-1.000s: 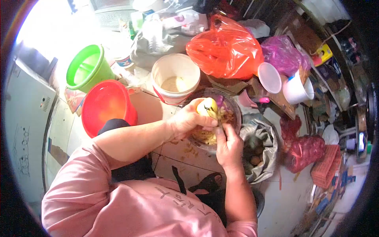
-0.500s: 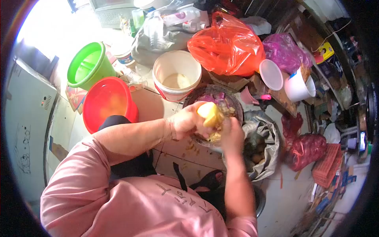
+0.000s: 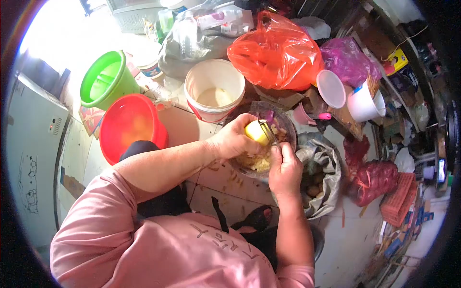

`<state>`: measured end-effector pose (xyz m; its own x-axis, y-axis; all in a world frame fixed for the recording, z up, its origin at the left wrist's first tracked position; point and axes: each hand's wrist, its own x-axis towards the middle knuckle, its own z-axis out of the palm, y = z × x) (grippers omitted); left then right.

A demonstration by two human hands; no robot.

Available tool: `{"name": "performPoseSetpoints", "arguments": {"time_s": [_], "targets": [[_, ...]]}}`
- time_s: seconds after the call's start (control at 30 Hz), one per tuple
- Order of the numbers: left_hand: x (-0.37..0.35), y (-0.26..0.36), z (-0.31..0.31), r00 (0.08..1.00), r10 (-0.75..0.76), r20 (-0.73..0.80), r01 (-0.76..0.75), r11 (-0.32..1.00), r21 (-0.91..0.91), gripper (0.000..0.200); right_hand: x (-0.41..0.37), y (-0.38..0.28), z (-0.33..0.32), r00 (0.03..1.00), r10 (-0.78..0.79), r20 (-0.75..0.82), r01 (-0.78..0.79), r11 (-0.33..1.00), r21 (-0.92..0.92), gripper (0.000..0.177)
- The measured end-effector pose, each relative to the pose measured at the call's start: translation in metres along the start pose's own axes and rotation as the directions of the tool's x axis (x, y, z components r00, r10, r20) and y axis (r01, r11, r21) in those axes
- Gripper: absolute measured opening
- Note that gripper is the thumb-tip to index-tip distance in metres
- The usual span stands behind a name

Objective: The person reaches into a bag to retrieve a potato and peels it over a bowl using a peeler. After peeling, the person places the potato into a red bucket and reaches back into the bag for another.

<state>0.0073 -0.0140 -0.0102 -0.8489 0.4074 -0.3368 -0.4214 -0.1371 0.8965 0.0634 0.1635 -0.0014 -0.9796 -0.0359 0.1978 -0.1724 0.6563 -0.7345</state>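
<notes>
One peeled potato (image 3: 255,133) within left grip (image 3: 235,140)

Near frame center, right grip (image 3: 286,168) is now seen sharp, no longer motion-blurred, and shifted slightly right. Peeler (image 3: 269,130), previously smeared, is now clearly shown against yellow piece (image 3: 255,133).

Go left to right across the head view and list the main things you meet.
Red tub, white bucket, yellow piece of food in the left hand, grey sack, red net bag.
</notes>
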Motion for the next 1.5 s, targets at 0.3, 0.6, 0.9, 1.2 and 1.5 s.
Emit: {"name": "performPoseSetpoints", "arguments": {"time_s": [0.3, 0.6, 0.9, 1.2, 1.5], "targets": [[-0.015, 0.004, -0.007, 0.955, 0.242, 0.174, -0.282, 0.922, 0.264, 0.075, 0.006, 0.027, -0.008, 0.969, 0.248, 0.017, -0.248, 0.969, -0.015, 0.026], [-0.020, 0.007, -0.005, 0.975, 0.183, 0.124, -0.213, 0.930, 0.299, 0.072, 0.000, 0.009, 0.002, 0.978, 0.191, 0.088, -0.181, 0.977, -0.116, 0.027], [-0.010, 0.010, -0.009, 0.972, 0.186, 0.145, -0.207, 0.968, 0.143, 0.071, 0.002, 0.013, 0.002, 0.964, 0.264, 0.011, -0.265, 0.964, 0.029, 0.027], [-0.011, 0.002, -0.005, 0.998, -0.047, -0.038, 0.051, 0.992, 0.113, 0.063, -0.011, -0.004, 0.007, 1.000, -0.005, -0.018, 0.003, 0.992, -0.124, 0.018], [-0.025, -0.002, 0.000, 0.993, 0.068, 0.095, -0.096, 0.937, 0.335, 0.069, 0.003, 0.047, 0.005, 0.956, 0.293, 0.000, -0.286, 0.935, -0.211, 0.025]]}}
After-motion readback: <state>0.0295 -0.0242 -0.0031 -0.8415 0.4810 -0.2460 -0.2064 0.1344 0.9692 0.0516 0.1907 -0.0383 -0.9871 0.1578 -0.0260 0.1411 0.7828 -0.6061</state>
